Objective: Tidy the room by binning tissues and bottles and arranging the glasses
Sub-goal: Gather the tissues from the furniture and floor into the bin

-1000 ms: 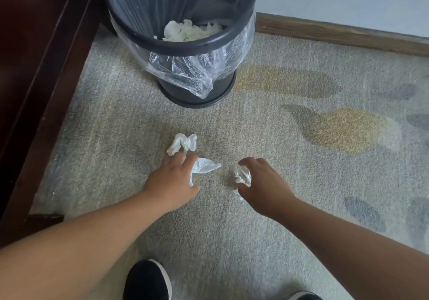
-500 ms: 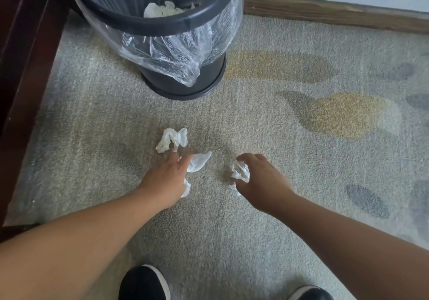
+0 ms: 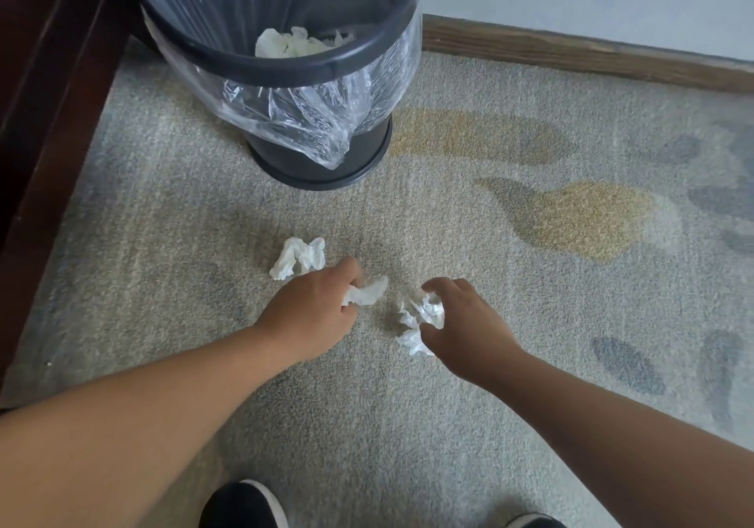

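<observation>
Left hand (image 3: 314, 311) pinches a crumpled tissue (image 3: 367, 294) | right hand (image 3: 461, 323) curls round a second tissue (image 3: 420, 315) | both likely featherlight, soft; any fold grips | bin (image 3: 285, 68) at 12 o'clock

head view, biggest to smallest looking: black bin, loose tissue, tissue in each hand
1. round black plastic bin with clear liner
2. crumpled white tissue gripped by the right hand and loose crumpled white tissue: look alike
3. white tissue scrap pinched by the left hand, partly hidden, so unsure

Home room — carpet (image 3: 408, 425), lined bin (image 3: 322, 160)
</observation>
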